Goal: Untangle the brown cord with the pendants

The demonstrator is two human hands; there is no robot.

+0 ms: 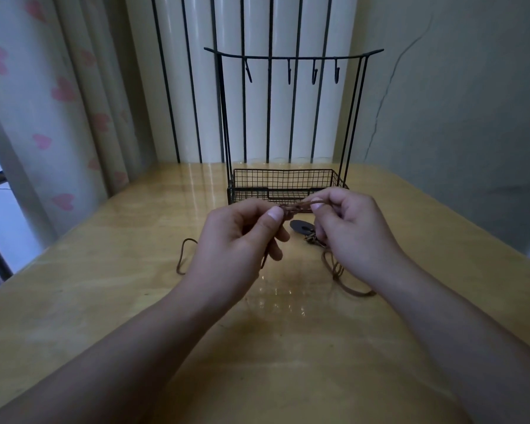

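Behind the wooden surface (104,301) stand a pale curtain with pink hearts (43,117) and a black wire rack with hooks and a basket (283,182). Both hands are raised just in front of the basket. The left hand (236,240) pinches the brown cord (297,206) between thumb and curled fingers; the right hand (352,228) pinches it too, and a short knotted piece runs between them. Loops of cord lie on the surface on both sides – the dark pendants (302,226) sit under the hands.
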